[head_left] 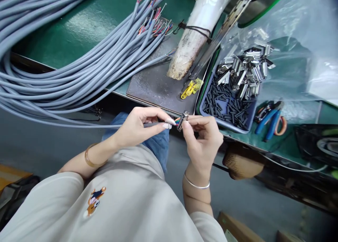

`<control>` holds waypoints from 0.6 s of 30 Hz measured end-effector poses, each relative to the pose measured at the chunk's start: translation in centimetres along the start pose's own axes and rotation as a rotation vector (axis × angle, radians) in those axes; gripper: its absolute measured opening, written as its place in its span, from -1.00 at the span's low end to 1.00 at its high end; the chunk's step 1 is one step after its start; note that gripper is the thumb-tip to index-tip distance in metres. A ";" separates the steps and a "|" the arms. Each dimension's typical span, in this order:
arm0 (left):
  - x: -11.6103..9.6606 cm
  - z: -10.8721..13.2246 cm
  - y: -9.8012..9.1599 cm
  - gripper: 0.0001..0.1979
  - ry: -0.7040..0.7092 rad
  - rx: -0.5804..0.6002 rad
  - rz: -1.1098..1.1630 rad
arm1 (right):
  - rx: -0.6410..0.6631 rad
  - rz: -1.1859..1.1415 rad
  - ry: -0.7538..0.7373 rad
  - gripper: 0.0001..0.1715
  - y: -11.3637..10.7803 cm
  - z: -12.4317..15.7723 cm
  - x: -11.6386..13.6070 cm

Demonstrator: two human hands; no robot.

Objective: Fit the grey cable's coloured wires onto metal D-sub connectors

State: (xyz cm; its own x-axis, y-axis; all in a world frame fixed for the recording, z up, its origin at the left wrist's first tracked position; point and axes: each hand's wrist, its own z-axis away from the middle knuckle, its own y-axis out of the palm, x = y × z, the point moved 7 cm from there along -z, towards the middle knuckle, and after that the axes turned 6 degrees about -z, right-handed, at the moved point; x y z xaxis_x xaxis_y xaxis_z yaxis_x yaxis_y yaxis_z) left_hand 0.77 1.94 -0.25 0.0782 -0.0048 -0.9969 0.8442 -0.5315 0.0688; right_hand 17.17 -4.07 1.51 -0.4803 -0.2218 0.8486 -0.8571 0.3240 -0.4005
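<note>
Both hands up in front of torso (137,196), close together, fingertips near each other. Left hand (144,124): thumb and index stretched toward the right, tips closed in a pinch; remaining fingers tucked behind, partly hidden. Right hand (203,134): thumb pointing up and slightly left, gripping against the bent index; other fingers curled toward the palm. Left forearm (104,150) slants up and rightward; right forearm (196,196) near vertical in view, foreshortened.

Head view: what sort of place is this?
Probably a cable-assembly workshop: a bundle of grey multi-core cables with stripped ends, a blue tray holding metal connectors, and blue-handled pliers.
</note>
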 end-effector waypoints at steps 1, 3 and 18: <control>-0.5 0.2 0.1 -0.91 0.091 0.005 -0.051 | 0.044 -0.019 0.051 -0.87 0.2 0.0 -0.3; -1.4 0.8 0.5 -0.89 0.253 0.026 -0.155 | 0.103 -0.017 0.118 -0.87 0.5 0.1 -0.6; -1.6 1.6 0.7 -0.86 0.366 -0.073 -0.278 | 0.140 0.459 -0.486 -0.79 0.6 2.4 4.8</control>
State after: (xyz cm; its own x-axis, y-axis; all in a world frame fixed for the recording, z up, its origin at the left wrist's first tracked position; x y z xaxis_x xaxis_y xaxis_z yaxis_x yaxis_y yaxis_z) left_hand 0.41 0.24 1.33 0.0150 0.4359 -0.8998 0.8936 -0.4096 -0.1836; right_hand 13.89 -7.11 4.52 -0.8019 -0.4889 0.3434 -0.5469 0.3693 -0.7514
